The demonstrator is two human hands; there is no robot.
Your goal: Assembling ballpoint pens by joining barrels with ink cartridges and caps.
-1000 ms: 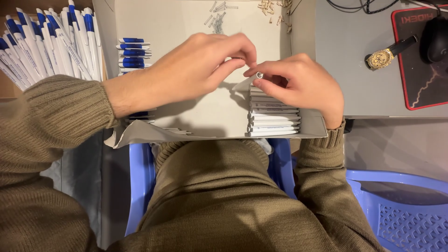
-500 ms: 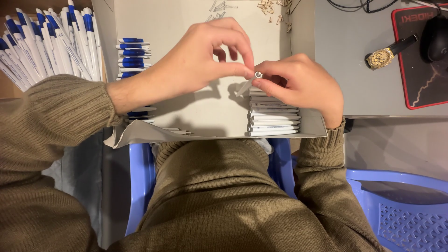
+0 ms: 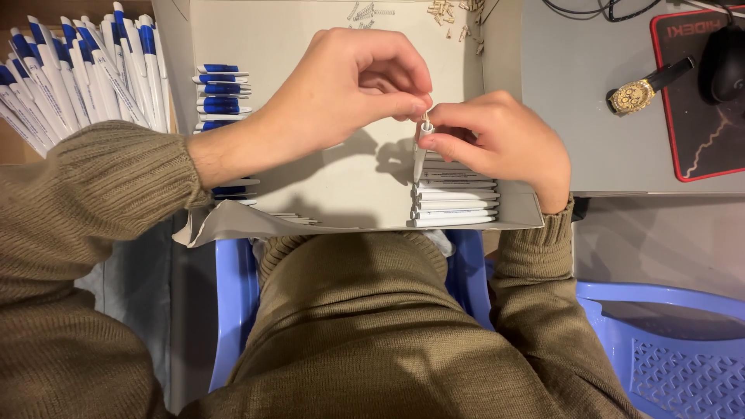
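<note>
My right hand (image 3: 497, 140) grips a white pen barrel (image 3: 420, 155) upright over a shallow cardboard box (image 3: 310, 209). My left hand (image 3: 349, 85) pinches a tiny part at the barrel's open top end; the part is too small to make out. Below my right hand lies a stack of white pen barrels (image 3: 454, 206) in the box's near right corner. Blue pen caps (image 3: 221, 89) are stacked at the box's left side. Small metal springs (image 3: 365, 12) and tiny tan parts (image 3: 450, 12) lie at the box's far edge.
A pile of finished white and blue pens (image 3: 70, 74) lies left of the box. On the grey desk at right sit a gold wristwatch (image 3: 640, 91), a black mouse (image 3: 722, 62) and a red-edged mouse pad (image 3: 698, 140). Blue plastic chairs (image 3: 660, 341) stand below.
My left hand has lifted from beside the right hand to above the barrel's top. The barrel has turned from lying low to standing upright in my right hand.
</note>
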